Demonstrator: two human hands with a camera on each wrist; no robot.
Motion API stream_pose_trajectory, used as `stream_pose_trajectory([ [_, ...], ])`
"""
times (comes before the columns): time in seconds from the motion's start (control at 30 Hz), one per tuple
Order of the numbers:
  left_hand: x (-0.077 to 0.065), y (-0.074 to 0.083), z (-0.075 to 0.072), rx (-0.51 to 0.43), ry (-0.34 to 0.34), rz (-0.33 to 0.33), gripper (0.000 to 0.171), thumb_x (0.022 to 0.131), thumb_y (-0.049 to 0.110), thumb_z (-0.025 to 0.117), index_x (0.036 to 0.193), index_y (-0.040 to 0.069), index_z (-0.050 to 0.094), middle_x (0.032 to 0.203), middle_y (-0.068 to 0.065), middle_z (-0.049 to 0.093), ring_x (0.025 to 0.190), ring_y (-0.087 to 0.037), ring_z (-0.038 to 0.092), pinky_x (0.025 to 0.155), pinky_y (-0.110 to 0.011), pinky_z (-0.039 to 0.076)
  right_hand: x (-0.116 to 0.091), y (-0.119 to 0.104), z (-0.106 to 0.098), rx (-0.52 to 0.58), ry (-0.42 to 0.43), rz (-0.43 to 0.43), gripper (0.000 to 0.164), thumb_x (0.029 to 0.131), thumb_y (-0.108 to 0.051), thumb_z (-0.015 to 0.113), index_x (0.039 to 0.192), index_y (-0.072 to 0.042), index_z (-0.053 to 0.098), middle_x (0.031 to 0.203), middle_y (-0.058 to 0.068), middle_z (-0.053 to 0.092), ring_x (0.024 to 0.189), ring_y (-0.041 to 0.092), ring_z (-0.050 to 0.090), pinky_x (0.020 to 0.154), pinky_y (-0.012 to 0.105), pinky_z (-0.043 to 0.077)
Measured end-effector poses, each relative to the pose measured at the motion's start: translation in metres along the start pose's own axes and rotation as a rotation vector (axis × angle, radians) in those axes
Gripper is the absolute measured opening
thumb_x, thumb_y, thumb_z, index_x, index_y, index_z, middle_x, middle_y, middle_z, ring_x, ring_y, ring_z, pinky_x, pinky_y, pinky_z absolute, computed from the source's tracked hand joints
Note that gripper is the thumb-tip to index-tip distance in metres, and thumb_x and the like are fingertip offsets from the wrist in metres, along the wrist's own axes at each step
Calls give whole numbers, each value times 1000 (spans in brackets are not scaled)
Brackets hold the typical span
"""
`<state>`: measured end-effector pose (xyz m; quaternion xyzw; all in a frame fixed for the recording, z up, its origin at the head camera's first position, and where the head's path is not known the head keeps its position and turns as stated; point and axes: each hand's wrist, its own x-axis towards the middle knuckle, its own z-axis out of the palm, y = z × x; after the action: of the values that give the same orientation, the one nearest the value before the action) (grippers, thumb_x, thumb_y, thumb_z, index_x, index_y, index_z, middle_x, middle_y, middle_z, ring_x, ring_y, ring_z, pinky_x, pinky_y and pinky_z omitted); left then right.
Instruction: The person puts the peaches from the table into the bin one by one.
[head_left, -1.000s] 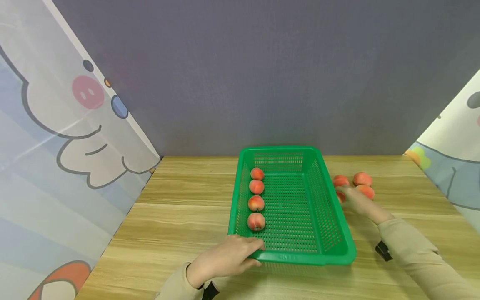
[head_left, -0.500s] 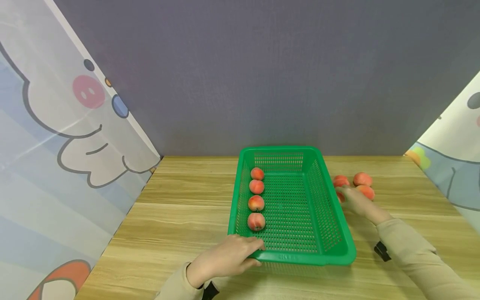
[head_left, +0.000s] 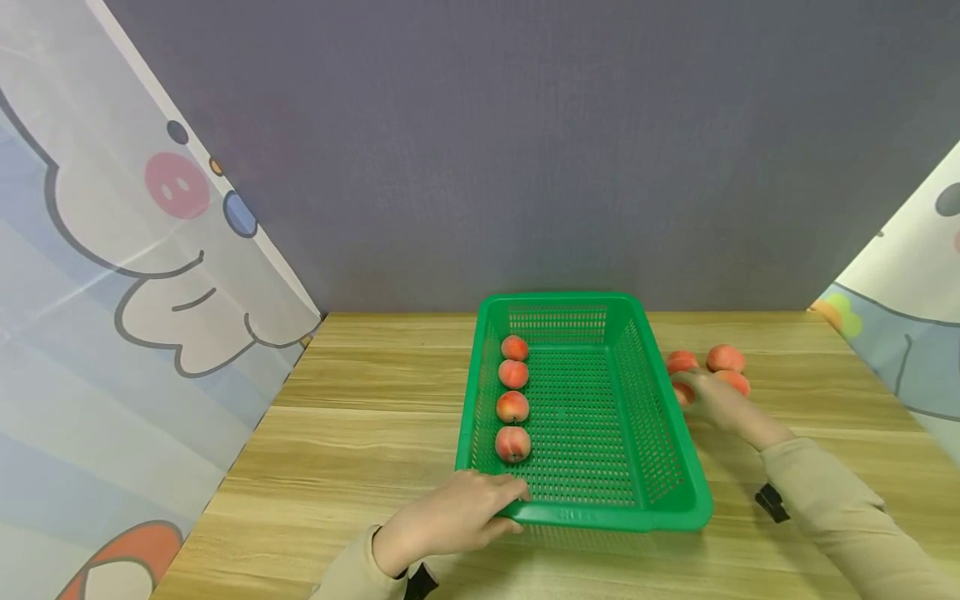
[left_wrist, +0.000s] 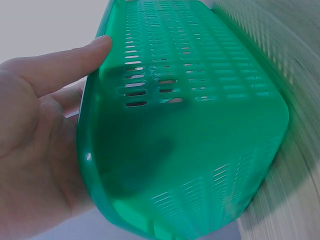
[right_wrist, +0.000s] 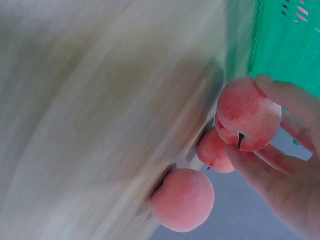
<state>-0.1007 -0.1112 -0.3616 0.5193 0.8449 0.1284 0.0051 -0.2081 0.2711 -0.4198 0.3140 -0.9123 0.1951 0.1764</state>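
My left hand [head_left: 453,512] grips the near rim of a green plastic basket [head_left: 585,515] at its left corner. In the left wrist view the thumb [left_wrist: 100,47] lies against the outer side, with the fingers partly hidden behind the rim. My right hand [head_left: 723,406], just outside the basket's right wall, holds a peach [right_wrist: 247,112] between thumb and fingers, its dark stem showing. Around that hand lie more peaches: one beyond it [head_left: 682,360], another farther right [head_left: 725,358], and a third partly covered by the hand [head_left: 733,382].
Several peaches [head_left: 513,407] form a row along the basket's left wall. The basket stands on a wooden table [head_left: 352,433]. A grey panel [head_left: 525,167] rises at the table's back edge, and cartoon-printed sheets [head_left: 97,333] flank both sides.
The held peach shows a little more beneath my right hand, and that forearm has shifted slightly to the right. My left hand and the basket stay put.
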Motion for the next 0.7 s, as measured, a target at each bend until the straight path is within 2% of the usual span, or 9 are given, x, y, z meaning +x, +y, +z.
stream_pose_trajectory([
  [0.13, 0, 0, 0, 6, 6, -4, 23, 79, 27, 65, 95, 14, 53, 88, 9, 60, 65, 5, 49, 58, -9, 38, 0, -1, -3, -12, 12, -12, 25, 58, 5, 72, 80, 2, 61, 77, 11, 59, 71, 28, 55, 60, 35, 44],
  [0.3, 0, 1, 1, 14, 16, -14, 23, 78, 28, 66, 93, 15, 53, 83, 11, 57, 60, 6, 43, 55, -9, 35, 1, -4, -16, 3, -90, 107, 29, 63, 0, 72, 90, 5, 62, 85, 18, 59, 79, 34, 55, 64, 41, 45],
  [0.43, 0, 1, 0, 5, 4, -19, 22, 79, 27, 66, 94, 15, 53, 82, 10, 57, 60, 6, 42, 56, -9, 35, 2, -6, -24, 40, -119, 141, 36, 65, 1, 71, 98, 9, 59, 89, 25, 56, 80, 39, 55, 65, 45, 46],
  [0.53, 0, 2, 0, -5, -16, -32, 22, 80, 26, 65, 95, 14, 54, 84, 9, 58, 61, 5, 45, 57, -10, 37, 3, -5, -28, 45, -83, 95, 35, 63, 5, 71, 95, 13, 59, 87, 27, 56, 78, 41, 55, 62, 45, 46],
  [0.7, 0, 3, -2, -12, -29, -43, 22, 80, 26, 65, 95, 14, 54, 85, 9, 59, 62, 5, 47, 58, -11, 38, 6, -2, -30, -15, 6, -14, 35, 56, 8, 74, 88, 12, 60, 76, 18, 59, 69, 31, 56, 56, 35, 46],
])
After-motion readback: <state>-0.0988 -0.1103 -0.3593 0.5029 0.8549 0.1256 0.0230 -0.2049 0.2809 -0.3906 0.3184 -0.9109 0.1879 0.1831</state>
